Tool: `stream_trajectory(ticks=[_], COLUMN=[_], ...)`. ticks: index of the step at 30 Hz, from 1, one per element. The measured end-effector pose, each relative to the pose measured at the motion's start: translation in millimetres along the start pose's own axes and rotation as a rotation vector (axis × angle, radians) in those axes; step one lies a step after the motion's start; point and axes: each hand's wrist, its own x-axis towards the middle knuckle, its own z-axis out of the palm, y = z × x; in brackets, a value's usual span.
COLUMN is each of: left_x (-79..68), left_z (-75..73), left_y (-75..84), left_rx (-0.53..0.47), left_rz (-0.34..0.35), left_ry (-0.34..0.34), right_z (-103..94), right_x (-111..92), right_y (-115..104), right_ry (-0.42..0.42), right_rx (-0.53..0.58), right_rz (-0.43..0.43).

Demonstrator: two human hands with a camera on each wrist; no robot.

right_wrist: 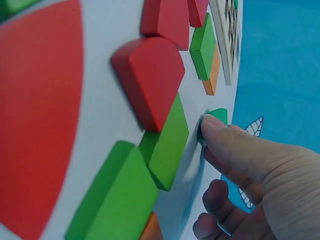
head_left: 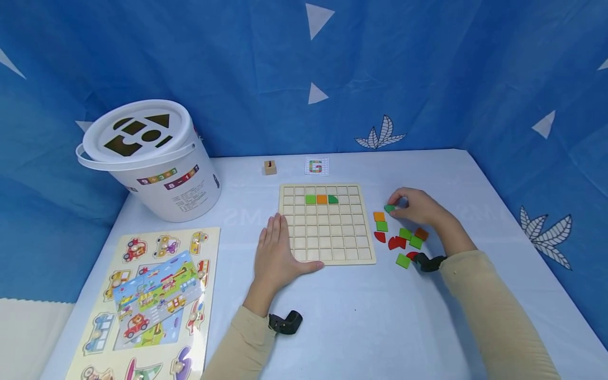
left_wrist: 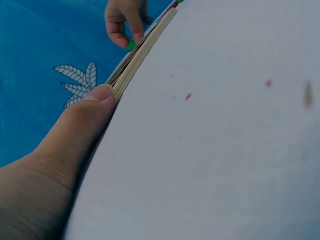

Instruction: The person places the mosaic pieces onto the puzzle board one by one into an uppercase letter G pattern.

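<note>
Our right hand [head_left: 417,206] pinches a dark-green, round-edged block [head_left: 389,208] between thumb and fingers, just right of the square pale-wood grid board [head_left: 330,229]. Our left hand [head_left: 276,258], fingers straight and thumb spread wide, braces that board's left and near edges, probably against sliding.

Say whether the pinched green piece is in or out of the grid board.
Out: the right hand pinches the green piece right of the wooden grid board.
</note>
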Motion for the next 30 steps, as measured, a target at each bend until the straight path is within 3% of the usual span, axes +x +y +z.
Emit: stream_trajectory(ticks=[13,21,30], left_x=[0.1,0.0,-0.2], left_z=[-1.5,-1.8,-2.6], left_y=[-0.7,0.0,1.5], left_rx=[0.005,0.007,0.017], left_rz=[-0.005,-0.006,-0.016], left_ry=[-0.009,-0.011,-0.022], right_z=[3.0,11.9,23.2], right_x=[6.2,16.3,29.3], right_y=[-9.2,-37.4,-71.6], right_ry=[-0.001,0.122,0.105], right_rx=[0.031,0.120,0.229], right_rz=[-0.057,-0.085,-0.132])
